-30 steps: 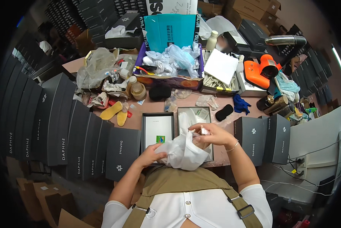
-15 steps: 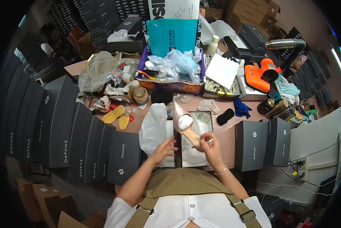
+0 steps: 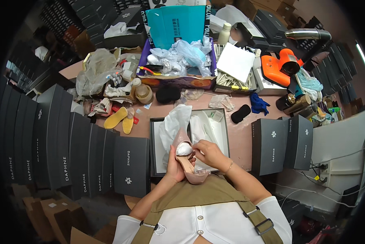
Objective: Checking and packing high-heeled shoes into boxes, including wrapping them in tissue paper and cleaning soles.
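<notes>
A pink pointed-toe shoe [image 3: 183,136] is held over the open shoebox [image 3: 226,134], toe pointing away from me and heel near my apron. White wadding [image 3: 184,149] fills its toe opening, and the tan insole shows behind. My left hand [image 3: 174,168] is wrapped round the shoe's left side from below. The fingers of my right hand [image 3: 211,154] pinch at the shoe's right side, near the opening; exactly which part lies between them is hidden. White tissue paper [image 3: 171,129] stands up out of the box's left part. Another white wrapped bundle [image 3: 198,129] lies to the right inside it.
Dark grey shoeboxes stand left [image 3: 131,166] and right [image 3: 268,146] of the open box. Farther back are yellow insoles [image 3: 115,118], black pads [image 3: 241,114], a blue cloth [image 3: 259,103], a purple carton [image 3: 143,60] of crumpled tissue and an orange device [image 3: 274,71].
The shoe has moved left and nearer to me. My left hand, empty before, has taken hold of it. My right hand has shifted from its heel end to its side.
</notes>
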### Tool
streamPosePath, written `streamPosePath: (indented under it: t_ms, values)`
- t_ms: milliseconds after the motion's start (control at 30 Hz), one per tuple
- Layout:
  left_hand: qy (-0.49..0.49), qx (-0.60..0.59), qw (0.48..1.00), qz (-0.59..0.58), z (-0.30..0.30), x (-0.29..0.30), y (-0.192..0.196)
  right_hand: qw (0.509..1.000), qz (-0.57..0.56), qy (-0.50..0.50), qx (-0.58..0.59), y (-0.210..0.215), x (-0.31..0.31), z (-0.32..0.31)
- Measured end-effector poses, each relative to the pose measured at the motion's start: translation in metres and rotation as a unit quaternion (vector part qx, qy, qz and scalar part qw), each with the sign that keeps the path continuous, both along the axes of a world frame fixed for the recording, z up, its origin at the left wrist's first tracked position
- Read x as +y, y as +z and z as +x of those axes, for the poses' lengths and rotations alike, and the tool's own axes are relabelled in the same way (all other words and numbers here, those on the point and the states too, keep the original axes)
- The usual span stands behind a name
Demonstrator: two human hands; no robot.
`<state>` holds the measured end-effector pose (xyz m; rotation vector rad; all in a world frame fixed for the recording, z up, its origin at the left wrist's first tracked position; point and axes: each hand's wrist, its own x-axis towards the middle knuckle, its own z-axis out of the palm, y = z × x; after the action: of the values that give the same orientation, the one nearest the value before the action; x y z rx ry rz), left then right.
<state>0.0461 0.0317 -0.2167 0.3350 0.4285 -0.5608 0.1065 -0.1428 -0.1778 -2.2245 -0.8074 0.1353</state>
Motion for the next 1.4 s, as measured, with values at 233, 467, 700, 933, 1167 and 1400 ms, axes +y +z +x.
streamPosePath:
  t_ms: [233, 467, 700, 933, 1167, 1400]
  values:
    - [0.040, 0.038, 0.996, 0.069, 0.005, -0.016, 0.008, 0.995, -0.074, 0.016, -0.066, 0.001, 0.004, 0.009]
    - [0.046, 0.038, 0.994, 0.095, 0.011, -0.015, 0.008, 0.981, -0.120, 0.050, -0.146, 0.019, 0.003, 0.015]
    - [0.012, 0.041, 0.993, 0.112, -0.002, -0.010, 0.003, 0.962, -0.093, 0.143, -0.214, -0.028, 0.016, 0.007]
    - [0.080, 0.082, 0.987, 0.116, -0.001, -0.008, -0.013, 0.973, -0.109, -0.088, -0.183, 0.008, -0.040, 0.015]
    - [0.090, -0.037, 0.978, 0.185, -0.002, -0.020, 0.005, 0.983, 0.024, 0.106, 0.151, -0.024, 0.031, -0.004]
    - [0.054, -0.019, 0.981, 0.184, -0.001, -0.013, 0.023, 0.978, 0.119, 0.027, 0.171, -0.055, 0.074, 0.011]
